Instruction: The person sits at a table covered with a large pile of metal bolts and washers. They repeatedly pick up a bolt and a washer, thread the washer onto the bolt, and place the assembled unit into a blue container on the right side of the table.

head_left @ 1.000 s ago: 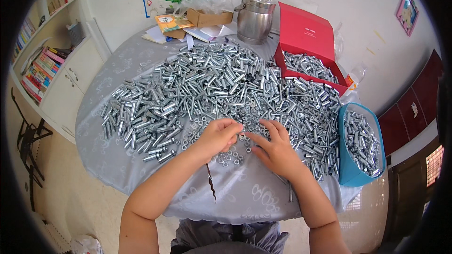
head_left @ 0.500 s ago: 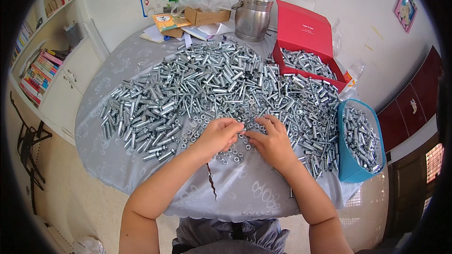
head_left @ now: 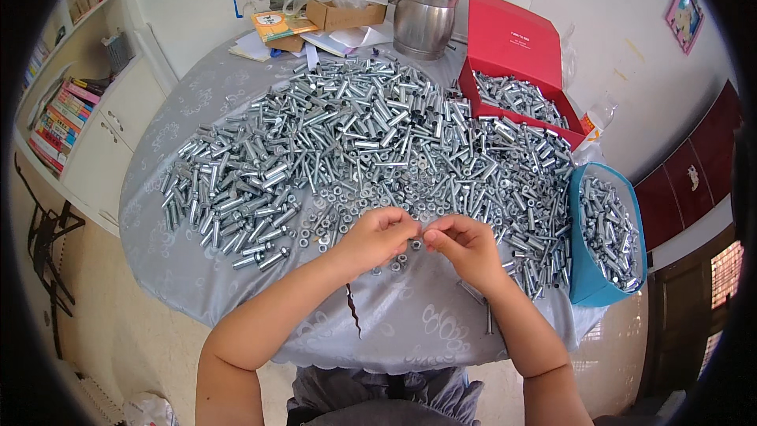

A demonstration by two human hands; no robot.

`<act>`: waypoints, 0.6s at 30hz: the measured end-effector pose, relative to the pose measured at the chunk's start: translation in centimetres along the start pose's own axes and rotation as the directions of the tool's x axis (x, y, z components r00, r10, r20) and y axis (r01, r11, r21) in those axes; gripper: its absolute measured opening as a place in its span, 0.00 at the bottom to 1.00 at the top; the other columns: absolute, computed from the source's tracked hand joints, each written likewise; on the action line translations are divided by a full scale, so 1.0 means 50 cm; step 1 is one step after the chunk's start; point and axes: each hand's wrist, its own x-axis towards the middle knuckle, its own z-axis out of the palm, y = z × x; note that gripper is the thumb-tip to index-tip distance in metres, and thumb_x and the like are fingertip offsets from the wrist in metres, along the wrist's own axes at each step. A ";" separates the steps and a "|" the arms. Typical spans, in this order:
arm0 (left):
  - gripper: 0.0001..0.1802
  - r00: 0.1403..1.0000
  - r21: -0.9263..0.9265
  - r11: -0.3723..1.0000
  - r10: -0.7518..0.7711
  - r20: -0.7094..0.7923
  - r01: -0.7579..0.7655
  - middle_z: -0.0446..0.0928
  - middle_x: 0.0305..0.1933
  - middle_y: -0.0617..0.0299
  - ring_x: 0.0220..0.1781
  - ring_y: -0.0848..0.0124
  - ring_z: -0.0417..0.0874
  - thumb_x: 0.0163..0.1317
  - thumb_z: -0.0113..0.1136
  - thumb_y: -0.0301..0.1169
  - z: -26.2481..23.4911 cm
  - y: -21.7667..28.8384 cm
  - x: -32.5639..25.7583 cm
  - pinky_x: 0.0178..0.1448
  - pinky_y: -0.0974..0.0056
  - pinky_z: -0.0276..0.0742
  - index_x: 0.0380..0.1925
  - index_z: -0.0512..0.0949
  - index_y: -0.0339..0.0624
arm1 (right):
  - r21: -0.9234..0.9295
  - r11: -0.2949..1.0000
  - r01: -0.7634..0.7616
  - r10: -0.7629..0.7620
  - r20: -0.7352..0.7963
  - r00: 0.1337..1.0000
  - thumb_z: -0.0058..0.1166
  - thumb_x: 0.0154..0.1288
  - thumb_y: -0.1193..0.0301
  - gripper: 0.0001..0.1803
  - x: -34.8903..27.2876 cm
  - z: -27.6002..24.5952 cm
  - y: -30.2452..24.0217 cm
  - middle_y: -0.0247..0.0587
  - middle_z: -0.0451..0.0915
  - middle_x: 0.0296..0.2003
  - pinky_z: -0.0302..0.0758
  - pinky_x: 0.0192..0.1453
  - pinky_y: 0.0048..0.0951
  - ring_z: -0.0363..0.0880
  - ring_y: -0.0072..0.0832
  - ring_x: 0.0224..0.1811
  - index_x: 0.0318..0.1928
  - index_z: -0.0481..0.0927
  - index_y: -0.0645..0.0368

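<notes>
Over the near side of a heap of loose metal parts, my two hands almost meet at the fingertips. My left hand [head_left: 382, 238] is closed, with thumb and forefinger pinched together. Facing it, my right hand [head_left: 467, 252] is also closed in a pinch. Whatever the fingers hold is too small and covered to make out. Several hex nuts [head_left: 322, 230] lie on the cloth beside and beneath the hands. Behind them spreads the pile of silver bolts and sleeves [head_left: 371, 114]. Assembled sleeve anchors [head_left: 244, 229] lie in a bunch to the left.
At the right edge stands a blue bin [head_left: 587, 268] full of metal parts. A red box [head_left: 509, 28] with its lid up holds more. A steel pot [head_left: 426, 20], papers and a cardboard box [head_left: 343, 16] sit at the back. The grey tablecloth [head_left: 315, 339] has a dark tear-like mark.
The fingers of my right hand have closed from a spread pose into a pinch. Both hands sit slightly lower in the picture, and the view has shifted a little.
</notes>
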 end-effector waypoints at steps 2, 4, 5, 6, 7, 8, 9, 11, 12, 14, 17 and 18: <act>0.07 1.000 0.016 1.000 0.009 0.001 -0.009 0.59 0.14 0.72 0.13 0.85 0.54 0.60 0.49 0.32 0.001 -0.002 0.000 0.17 0.75 0.46 0.27 0.71 0.41 | 0.018 1.000 -0.008 0.008 0.026 1.000 0.54 0.59 0.75 0.06 -0.001 0.000 -0.001 0.34 0.78 0.31 0.71 0.40 0.18 0.74 0.18 0.33 0.36 0.76 0.66; 0.07 1.000 0.019 1.000 0.012 0.015 -0.012 0.59 0.13 0.72 0.14 0.85 0.54 0.60 0.48 0.31 0.002 -0.002 -0.002 0.17 0.75 0.46 0.27 0.71 0.41 | 0.006 1.000 -0.029 0.029 0.006 1.000 0.54 0.59 0.75 0.06 -0.003 0.000 -0.006 0.34 0.77 0.31 0.71 0.39 0.18 0.74 0.18 0.33 0.35 0.76 0.66; 0.07 1.000 0.013 1.000 0.010 0.029 -0.011 0.59 0.13 0.72 0.14 0.85 0.54 0.60 0.48 0.31 0.003 -0.002 -0.003 0.17 0.75 0.46 0.26 0.70 0.41 | -0.001 0.999 -0.038 0.038 -0.006 0.999 0.54 0.59 0.75 0.06 -0.004 -0.002 -0.007 0.33 0.77 0.30 0.71 0.39 0.17 0.74 0.17 0.33 0.35 0.77 0.66; 0.06 0.999 0.007 1.000 0.008 0.044 -0.008 0.59 0.13 0.73 0.14 0.85 0.54 0.59 0.48 0.30 0.003 -0.001 -0.003 0.17 0.75 0.46 0.26 0.70 0.41 | -0.001 0.998 -0.059 0.059 0.019 0.998 0.55 0.58 0.75 0.06 -0.003 -0.006 -0.008 0.33 0.77 0.30 0.71 0.39 0.17 0.74 0.17 0.33 0.35 0.77 0.65; 0.06 0.999 -0.015 1.000 0.003 0.039 -0.002 0.59 0.13 0.73 0.14 0.85 0.54 0.59 0.48 0.30 0.006 0.003 -0.005 0.17 0.75 0.46 0.25 0.70 0.41 | -0.001 0.997 -0.080 0.080 0.043 0.996 0.55 0.58 0.74 0.06 -0.002 -0.012 -0.008 0.33 0.77 0.30 0.71 0.39 0.17 0.74 0.17 0.32 0.34 0.77 0.65; 0.06 0.999 -0.038 0.999 -0.004 0.033 0.005 0.59 0.13 0.73 0.14 0.85 0.54 0.59 0.48 0.30 0.008 0.007 -0.008 0.17 0.75 0.45 0.25 0.70 0.42 | -0.001 0.995 -0.103 0.103 0.069 0.992 0.56 0.58 0.74 0.06 -0.001 -0.016 -0.008 0.33 0.77 0.30 0.71 0.38 0.17 0.74 0.17 0.32 0.34 0.77 0.65; 0.06 1.000 -0.060 0.998 -0.010 0.027 0.012 0.59 0.13 0.73 0.14 0.85 0.54 0.59 0.48 0.30 0.010 0.009 -0.010 0.17 0.75 0.45 0.25 0.70 0.42 | 0.010 0.993 -0.118 0.117 0.079 0.990 0.56 0.58 0.74 0.06 0.000 -0.016 -0.009 0.32 0.77 0.30 0.70 0.38 0.17 0.73 0.16 0.32 0.34 0.76 0.64; 0.07 0.999 -0.039 0.999 -0.004 0.039 0.006 0.59 0.13 0.73 0.14 0.85 0.54 0.59 0.48 0.30 0.007 0.006 -0.009 0.17 0.75 0.45 0.24 0.70 0.42 | 0.031 0.989 -0.148 0.144 0.105 0.984 0.56 0.57 0.74 0.06 0.002 -0.016 -0.012 0.32 0.77 0.30 0.70 0.38 0.17 0.73 0.16 0.32 0.34 0.76 0.63; 0.07 0.999 -0.028 1.000 0.000 0.044 0.001 0.59 0.13 0.73 0.14 0.85 0.54 0.59 0.48 0.30 0.004 0.005 -0.009 0.17 0.75 0.45 0.23 0.70 0.42 | 0.064 0.986 -0.152 0.144 0.114 0.983 0.57 0.57 0.74 0.06 0.002 -0.015 -0.013 0.32 0.77 0.30 0.70 0.38 0.18 0.73 0.16 0.32 0.33 0.76 0.63; 0.09 0.995 -0.003 1.000 0.027 0.095 -0.027 0.64 0.15 0.72 0.14 0.85 0.57 0.58 0.51 0.34 0.000 0.003 -0.009 0.17 0.76 0.48 0.22 0.72 0.43 | 0.133 0.978 -0.162 0.144 0.132 0.981 0.57 0.56 0.75 0.06 0.000 -0.012 -0.014 0.32 0.76 0.30 0.70 0.38 0.18 0.73 0.17 0.32 0.33 0.75 0.62; 0.13 0.992 -0.009 0.999 0.036 0.124 -0.035 0.69 0.18 0.70 0.15 0.85 0.59 0.58 0.53 0.39 0.002 0.011 -0.016 0.17 0.76 0.50 0.22 0.75 0.43 | 0.217 0.973 -0.074 0.056 0.087 0.995 0.57 0.56 0.75 0.06 -0.001 0.002 -0.014 0.32 0.76 0.30 0.69 0.39 0.18 0.73 0.17 0.33 0.32 0.74 0.62; 0.14 0.991 -0.018 0.999 0.036 0.128 -0.034 0.70 0.19 0.70 0.16 0.85 0.59 0.59 0.53 0.41 0.006 0.016 -0.020 0.17 0.76 0.51 0.23 0.75 0.42 | 0.159 0.987 -0.007 -0.002 0.059 0.998 0.57 0.56 0.75 0.06 -0.003 0.001 -0.009 0.32 0.76 0.30 0.69 0.39 0.18 0.73 0.18 0.33 0.33 0.74 0.63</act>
